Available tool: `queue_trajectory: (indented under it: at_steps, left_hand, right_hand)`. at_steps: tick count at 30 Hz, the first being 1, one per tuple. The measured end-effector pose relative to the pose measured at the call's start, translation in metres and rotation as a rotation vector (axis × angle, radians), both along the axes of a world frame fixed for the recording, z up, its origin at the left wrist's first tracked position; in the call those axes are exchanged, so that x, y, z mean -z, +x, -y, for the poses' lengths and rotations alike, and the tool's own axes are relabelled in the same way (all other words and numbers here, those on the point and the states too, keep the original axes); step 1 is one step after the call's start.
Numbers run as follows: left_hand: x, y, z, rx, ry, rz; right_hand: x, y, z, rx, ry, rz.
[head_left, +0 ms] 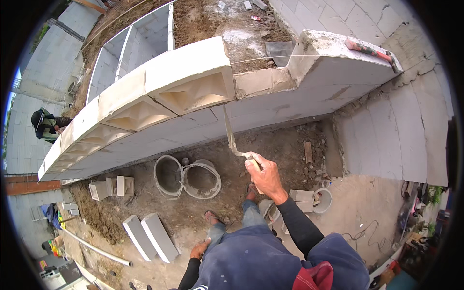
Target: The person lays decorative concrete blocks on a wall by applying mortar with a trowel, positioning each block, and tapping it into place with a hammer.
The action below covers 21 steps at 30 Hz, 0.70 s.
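My right hand (266, 176) is closed around the wooden handle of a trowel (231, 137). The trowel's thin, mortar-stained blade points up toward the wall, its tip just below the top course. Along that course runs a row of cream ventilation blocks (195, 92) with recessed, angled faces. To the right of the last one is a gap with a lower, rough mortar-coated ledge (263, 82). My left hand (199, 249) rests by my left knee, holding nothing that I can see; its fingers seem to lie loosely against the leg.
Two mortar buckets (202, 180) stand below the wall. Loose ventilation blocks (125, 185) and two long pale blocks (159, 237) lie to the left. A hammer (369, 50) lies on the wall's right end. A string line (270, 58) crosses the gap. Another person (47, 124) is at the far left.
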<state>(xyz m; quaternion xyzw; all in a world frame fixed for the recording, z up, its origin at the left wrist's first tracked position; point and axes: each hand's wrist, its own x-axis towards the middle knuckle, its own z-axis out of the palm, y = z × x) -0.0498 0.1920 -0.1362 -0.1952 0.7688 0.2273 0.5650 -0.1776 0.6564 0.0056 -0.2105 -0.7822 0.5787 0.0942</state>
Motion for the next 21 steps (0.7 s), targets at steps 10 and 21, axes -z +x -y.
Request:
queue_trajectory:
  at_steps: [10, 21]
  left_hand:
    - [0.055, 0.034, 0.069, 0.087, 0.03, 0.062]
    - [0.09, 0.095, 0.249, -0.711, 0.038, 0.034]
  right_hand:
    - [0.165, 0.069, 0.161, -0.25, -0.336, 0.759]
    - [0.192, 0.096, 0.237, -0.028, 0.295, 0.739]
